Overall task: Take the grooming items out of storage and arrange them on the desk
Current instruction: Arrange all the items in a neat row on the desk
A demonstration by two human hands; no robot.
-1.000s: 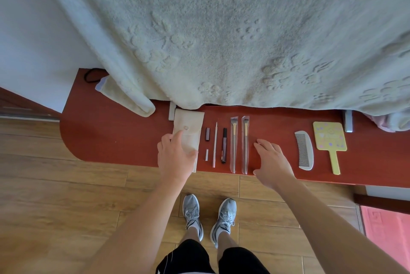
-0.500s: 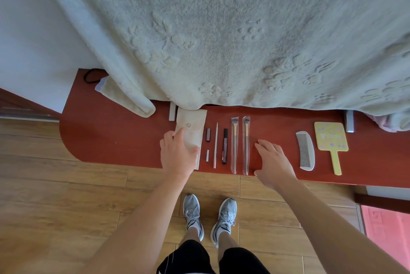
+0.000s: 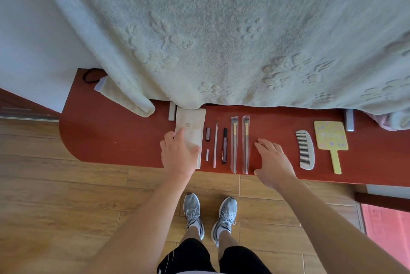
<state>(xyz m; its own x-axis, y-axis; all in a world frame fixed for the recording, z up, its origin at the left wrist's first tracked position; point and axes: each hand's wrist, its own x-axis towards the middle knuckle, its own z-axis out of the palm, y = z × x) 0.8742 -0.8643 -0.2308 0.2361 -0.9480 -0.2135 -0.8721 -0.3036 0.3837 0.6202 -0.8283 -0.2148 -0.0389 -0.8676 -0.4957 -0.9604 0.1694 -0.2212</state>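
We are standing at the red desk (image 3: 111, 138), and our left hand (image 3: 178, 155) is lying on the lower left part of the cream pouch (image 3: 193, 126); its fingers are resting loosely on the fabric, released rather than grasping it. The pouch is lying flat near the back of the desk, its top edge tucked under the hanging blanket (image 3: 221, 29). Our right hand (image 3: 274, 161) is hovering low over the front of the desk, fingers spread and released, holding nothing; whether the fingertips are touching the wood we cannot tell.

Between our hands the grooming items are lying in a row, side by side and apart: a short dark tube (image 3: 207, 134) with a small white cap (image 3: 207, 155) below it, a thin white stick (image 3: 215, 145), a dark pen-shaped tube (image 3: 224, 146), and two brushes in clear sleeves (image 3: 234, 143). Further to our right a white comb (image 3: 305, 150) is lying just beside a yellow hand mirror (image 3: 330, 139), its handle pointing toward us
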